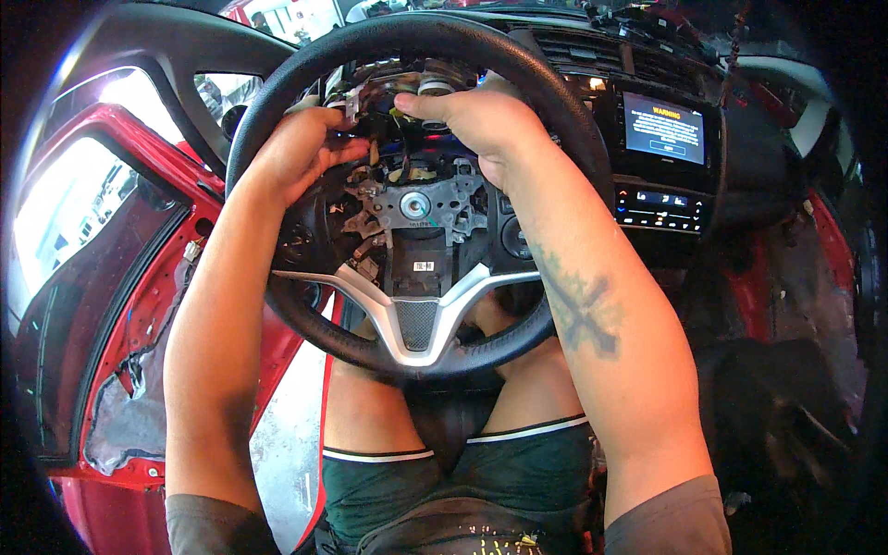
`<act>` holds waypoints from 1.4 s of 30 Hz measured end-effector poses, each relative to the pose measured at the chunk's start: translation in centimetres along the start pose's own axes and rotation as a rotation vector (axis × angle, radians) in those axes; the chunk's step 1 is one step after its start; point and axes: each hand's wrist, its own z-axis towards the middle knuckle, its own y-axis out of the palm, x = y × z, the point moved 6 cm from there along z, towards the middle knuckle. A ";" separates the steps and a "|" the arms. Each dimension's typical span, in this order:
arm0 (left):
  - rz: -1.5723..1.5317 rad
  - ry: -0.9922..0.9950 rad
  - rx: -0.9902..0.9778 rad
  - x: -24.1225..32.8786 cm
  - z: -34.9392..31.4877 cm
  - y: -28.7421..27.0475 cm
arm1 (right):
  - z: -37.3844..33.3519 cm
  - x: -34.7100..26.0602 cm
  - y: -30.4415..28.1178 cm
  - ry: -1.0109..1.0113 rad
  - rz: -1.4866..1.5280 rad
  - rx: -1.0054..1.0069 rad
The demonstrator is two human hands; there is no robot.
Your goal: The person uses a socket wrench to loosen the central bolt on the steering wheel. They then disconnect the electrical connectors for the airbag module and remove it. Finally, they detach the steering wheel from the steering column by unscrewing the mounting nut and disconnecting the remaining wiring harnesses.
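A black steering wheel stands in front of me with its centre cover off. A bare metal hub plate with a central bolt shows inside the rim, above silver trim. Both hands reach to the exposed steering column parts behind the wheel's upper half. My left hand is curled at the left side of these parts, thumb toward the middle. My right hand closes over the right side, its thumb lying across the top and its other fingers hidden. What either hand grips is hidden among the parts.
On the right of the dashboard are a lit screen and a climate panel. An open red car door, its inner panel stripped, stands at the left. My legs are below the wheel.
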 end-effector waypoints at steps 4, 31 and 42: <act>0.194 -0.040 0.062 0.5 -0.3 0.3 | 0.8 1.5 -0.9 0.021 -0.025 0.063; -1.223 -0.146 0.442 -10.5 -9.2 11.5 | 0.5 1.6 -0.9 -0.005 -0.026 0.008; -1.290 -0.255 0.462 -10.3 -8.4 12.2 | 1.3 3.0 -2.4 0.029 0.192 0.004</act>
